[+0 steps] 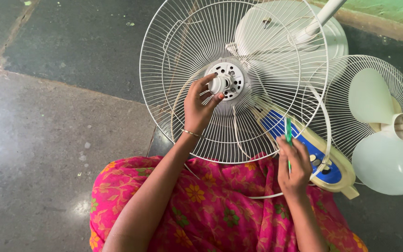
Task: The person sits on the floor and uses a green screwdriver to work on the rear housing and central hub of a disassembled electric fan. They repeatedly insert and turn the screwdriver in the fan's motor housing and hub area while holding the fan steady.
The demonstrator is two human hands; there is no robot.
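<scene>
Lap first: pink floral cloth (220, 210) under both arms. Right hand (295, 164) closed around a thin green screwdriver (288, 135), tip up against the wire, just over the blue control panel (304, 147) of the fan's motor housing. Left hand (200, 105) pinching the white plastic nut (218, 85) at the hub of the rear guard (229, 79), fingers wrapped on it. Guard appears to sit on the motor mount, nut on the shaft; can't tell how far threaded. Front guard (350, 93) lies off to my right on the floor, blade (383, 135) resting in it, so both are off the shaft. Round base (336, 42) and pole (320, 18) farthest out. Judging: fan is half apart, only the rear guard is on.
</scene>
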